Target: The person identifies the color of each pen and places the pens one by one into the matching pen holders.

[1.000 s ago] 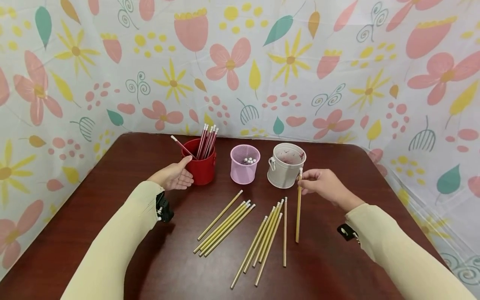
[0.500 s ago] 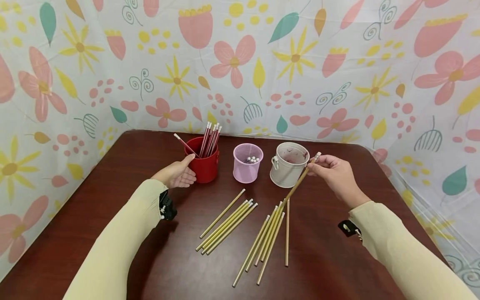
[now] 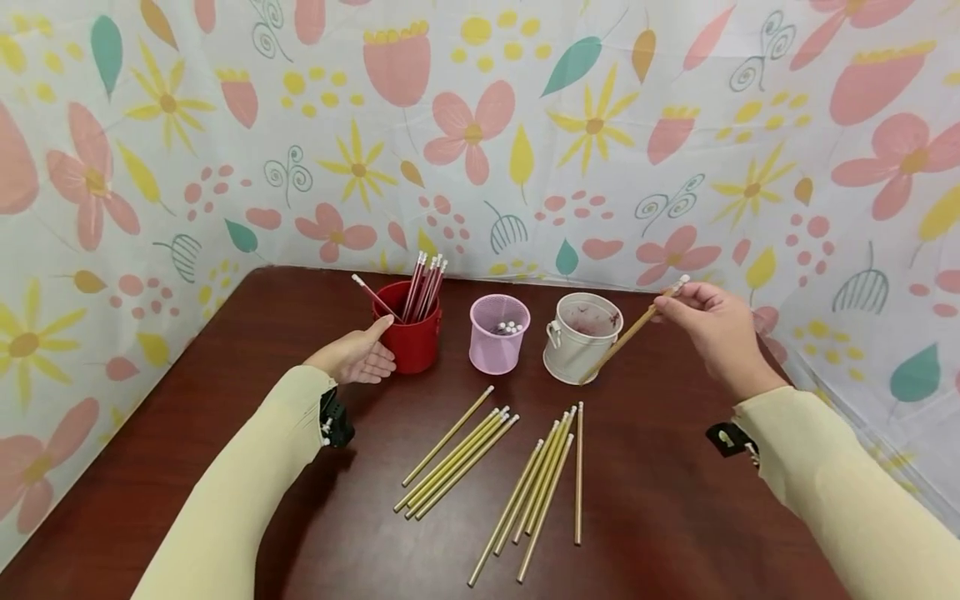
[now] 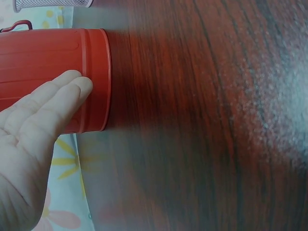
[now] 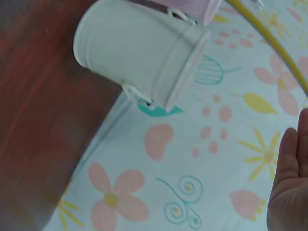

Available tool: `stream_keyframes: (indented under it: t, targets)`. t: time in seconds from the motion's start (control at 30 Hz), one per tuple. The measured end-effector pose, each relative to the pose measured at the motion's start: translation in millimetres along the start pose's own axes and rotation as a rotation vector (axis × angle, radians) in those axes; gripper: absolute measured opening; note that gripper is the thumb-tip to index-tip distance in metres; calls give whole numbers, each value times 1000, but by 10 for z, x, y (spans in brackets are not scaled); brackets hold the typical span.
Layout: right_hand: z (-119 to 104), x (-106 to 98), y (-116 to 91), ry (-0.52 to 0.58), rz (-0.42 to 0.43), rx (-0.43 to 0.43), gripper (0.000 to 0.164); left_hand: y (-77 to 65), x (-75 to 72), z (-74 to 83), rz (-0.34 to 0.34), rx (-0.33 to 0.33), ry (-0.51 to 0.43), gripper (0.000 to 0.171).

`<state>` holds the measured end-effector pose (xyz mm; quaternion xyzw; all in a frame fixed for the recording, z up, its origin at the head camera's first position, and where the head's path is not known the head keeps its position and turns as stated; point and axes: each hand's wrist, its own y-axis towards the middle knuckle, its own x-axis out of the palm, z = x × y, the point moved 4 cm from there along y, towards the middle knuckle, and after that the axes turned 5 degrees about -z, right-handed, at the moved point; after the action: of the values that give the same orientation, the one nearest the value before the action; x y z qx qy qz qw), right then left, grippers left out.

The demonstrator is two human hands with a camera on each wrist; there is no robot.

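Pinched in the right hand (image 3: 718,332), a gold pencil (image 3: 628,337) slants downward.

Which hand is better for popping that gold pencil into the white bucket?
Probably the right hand: it pinches the gold pencil near the white bucket. The left hand is over by the red bucket.

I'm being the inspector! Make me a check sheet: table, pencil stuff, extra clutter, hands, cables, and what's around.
Surface: dark reddish-brown table.
Job's things: loose gold pencils; red bucket holding dark red pencils; white bucket.
Clutter: pink mesh cup between the buckets, holding white-tipped things.
Hands: left hand touches the red bucket; right hand pinches a tilted gold pencil.
Cables: nothing seen.
Surroundings: flower-patterned cloth behind.
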<state>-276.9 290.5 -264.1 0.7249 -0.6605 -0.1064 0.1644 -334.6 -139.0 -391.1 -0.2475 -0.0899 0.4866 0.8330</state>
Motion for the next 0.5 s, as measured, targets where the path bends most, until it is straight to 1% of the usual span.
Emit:
stream_keyframes:
  t: [0.17, 0.27, 0.37, 0.43, 0.5]
  targets:
    - [-102, -62, 76, -41, 61, -12, 17, -15, 12, -40, -37, -12, 11, 87]
    - [-152, -70, 120, -112, 93, -44, 17, -16, 2, -34, -34, 0, 19, 88]
    - [-180, -80, 154, -163, 147, -62, 18, -14, -9, -12, -20, 6, 21, 89]
    - [-186, -89, 170, -142, 195, -61, 19, -13, -10, 7, -3, 2, 16, 88]
    - [-197, -101, 183, -74, 234, -66, 19, -9, -3, 29, 12, 1, 15, 87]
